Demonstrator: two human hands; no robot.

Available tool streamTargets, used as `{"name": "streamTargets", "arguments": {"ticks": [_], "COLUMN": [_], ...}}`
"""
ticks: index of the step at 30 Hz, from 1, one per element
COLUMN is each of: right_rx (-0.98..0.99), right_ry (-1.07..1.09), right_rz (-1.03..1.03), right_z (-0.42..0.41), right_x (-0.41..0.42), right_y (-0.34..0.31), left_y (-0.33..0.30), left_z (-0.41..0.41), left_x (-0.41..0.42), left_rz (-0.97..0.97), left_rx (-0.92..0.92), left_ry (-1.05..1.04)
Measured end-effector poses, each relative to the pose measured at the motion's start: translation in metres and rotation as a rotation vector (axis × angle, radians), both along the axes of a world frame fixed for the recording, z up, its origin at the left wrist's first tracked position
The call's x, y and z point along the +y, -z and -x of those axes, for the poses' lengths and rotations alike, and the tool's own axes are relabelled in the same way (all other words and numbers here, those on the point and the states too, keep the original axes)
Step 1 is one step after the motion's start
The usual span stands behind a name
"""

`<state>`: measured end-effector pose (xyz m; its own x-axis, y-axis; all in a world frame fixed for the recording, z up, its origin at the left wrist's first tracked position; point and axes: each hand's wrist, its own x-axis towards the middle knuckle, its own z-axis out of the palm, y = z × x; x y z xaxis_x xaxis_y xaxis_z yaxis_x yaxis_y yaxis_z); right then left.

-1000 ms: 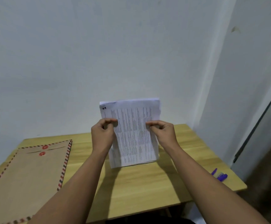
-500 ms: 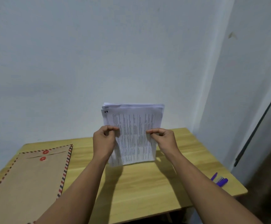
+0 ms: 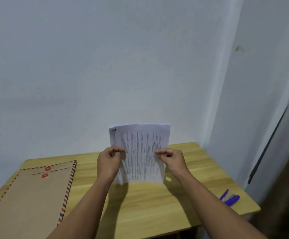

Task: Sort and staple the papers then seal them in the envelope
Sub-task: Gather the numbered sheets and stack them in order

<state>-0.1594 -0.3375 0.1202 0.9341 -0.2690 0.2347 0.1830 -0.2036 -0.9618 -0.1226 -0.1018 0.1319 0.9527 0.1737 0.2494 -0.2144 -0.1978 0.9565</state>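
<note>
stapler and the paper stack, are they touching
Apart. The head view shows the stapler lying near the table's right edge, bare wood separating it from the held paper stack.

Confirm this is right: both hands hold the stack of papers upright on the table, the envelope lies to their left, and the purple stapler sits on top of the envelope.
Not quite. The head view shows the purple stapler on the bare table near its right edge, far from the envelope. The rest holds: left hand and right hand hold the papers upright.

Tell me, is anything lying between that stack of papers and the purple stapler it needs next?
Nothing visible. The papers, held upright by the left hand and right hand, face only bare table before the stapler.
</note>
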Motion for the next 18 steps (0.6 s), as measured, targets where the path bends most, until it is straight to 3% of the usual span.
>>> {"name": "streamTargets", "arguments": {"ticks": [10, 18], "right_rx": [0.091, 0.061], "right_ry": [-0.086, -0.115], "right_rz": [0.062, 0.027], "right_z": [0.005, 0.012], "right_x": [-0.006, -0.018], "right_y": [-0.010, -0.059], "left_y": [-0.013, -0.049], "left_z": [0.006, 0.006], "left_x": [0.004, 0.018], "left_rz": [-0.056, -0.288], "left_rx": [-0.012, -0.077], "left_ry": [0.038, 0.066]}}
